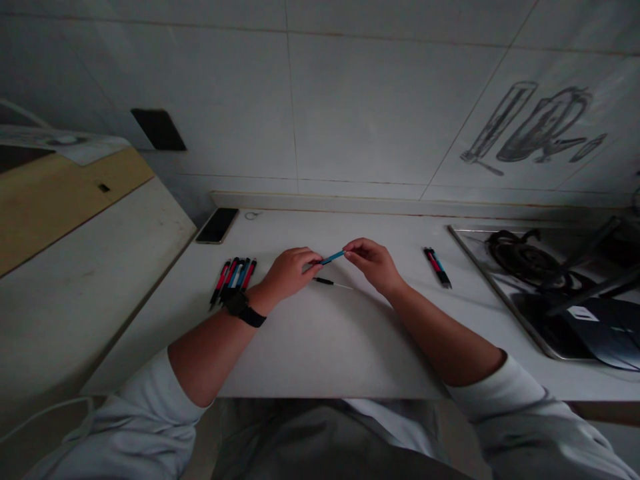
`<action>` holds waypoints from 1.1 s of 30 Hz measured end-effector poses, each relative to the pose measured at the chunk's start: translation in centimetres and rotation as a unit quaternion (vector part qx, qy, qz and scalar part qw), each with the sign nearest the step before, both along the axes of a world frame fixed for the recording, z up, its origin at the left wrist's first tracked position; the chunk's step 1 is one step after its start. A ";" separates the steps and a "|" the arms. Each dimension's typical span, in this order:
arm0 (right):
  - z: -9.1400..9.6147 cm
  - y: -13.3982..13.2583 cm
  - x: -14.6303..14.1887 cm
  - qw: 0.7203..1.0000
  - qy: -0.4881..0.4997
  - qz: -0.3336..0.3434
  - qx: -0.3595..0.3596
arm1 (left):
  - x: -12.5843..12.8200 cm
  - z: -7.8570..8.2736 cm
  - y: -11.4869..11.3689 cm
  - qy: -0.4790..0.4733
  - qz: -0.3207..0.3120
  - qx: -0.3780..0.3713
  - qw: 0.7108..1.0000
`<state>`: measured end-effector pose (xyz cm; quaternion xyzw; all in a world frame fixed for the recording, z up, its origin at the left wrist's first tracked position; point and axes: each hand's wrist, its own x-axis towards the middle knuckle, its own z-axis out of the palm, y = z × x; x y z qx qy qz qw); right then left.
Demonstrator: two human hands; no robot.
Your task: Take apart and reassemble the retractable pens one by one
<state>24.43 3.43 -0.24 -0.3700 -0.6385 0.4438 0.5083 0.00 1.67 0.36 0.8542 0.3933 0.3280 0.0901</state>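
Note:
Over the middle of the white counter, a blue pen barrel [333, 257] is held slantwise between my two hands. My left hand [293, 270] grips its lower left end, with fingertips closed round it. At the upper right end, my right hand [373, 262] pinches the tip between thumb and fingers. Just below the barrel lies a black pen part [324, 281] with a thin pale refill [343, 287] pointing right. Several red, blue and black pens [234, 277] lie side by side left of my left wrist, partly behind it.
Two pens [437, 268] lie together at the right. A phone [217, 225] and a small ring-like item [253, 215] sit near the wall. A gas stove [495, 287] with a dark panel [597, 327] borders the right side; a pale cabinet-like box [95, 267] stands left.

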 end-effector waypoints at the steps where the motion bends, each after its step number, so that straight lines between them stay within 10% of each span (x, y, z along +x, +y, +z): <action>1: 0.0 0.0 0.0 1.000 0.002 0.004 -0.003 | 0.0 0.0 0.0 -0.001 -0.001 0.002 1.000; 13: -0.1 -0.3 -0.2 0.998 -0.003 0.063 -0.025 | 0.0 -0.2 0.0 -0.002 -0.030 -0.003 1.000; 33: 0.2 2.3 2.7 0.999 -0.018 -0.040 -0.005 | -0.4 -0.9 0.4 0.089 -0.068 -0.026 0.993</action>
